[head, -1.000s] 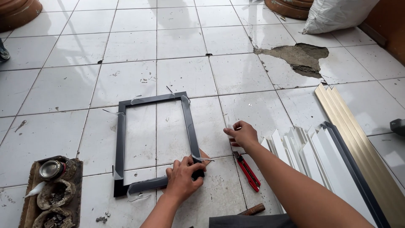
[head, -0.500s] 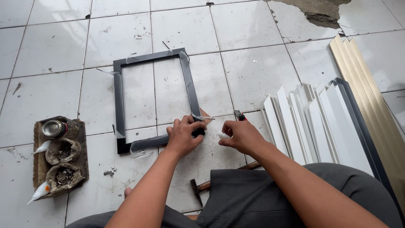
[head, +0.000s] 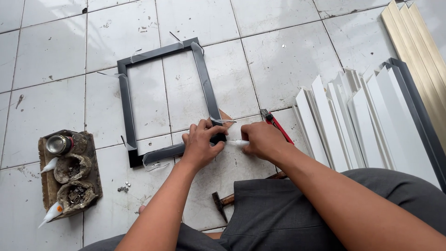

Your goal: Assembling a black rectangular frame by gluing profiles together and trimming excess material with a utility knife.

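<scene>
Grey frame (head: 163, 100) on white-tiled floor (head: 288, 56)

Floor (head: 288, 60) is large white glazed tiles with dark, dirty grout lines, scuffed and speckled with grit. Light is even and diffuse, with soft reflections on the glaze and no hard shadows. One tile at the top edge shows a chipped patch (head: 346, 13).

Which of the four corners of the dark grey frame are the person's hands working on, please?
The near right corner of the frame: the left hand presses it while the right hand meets it from the right. The other three corners lie untouched.
</scene>
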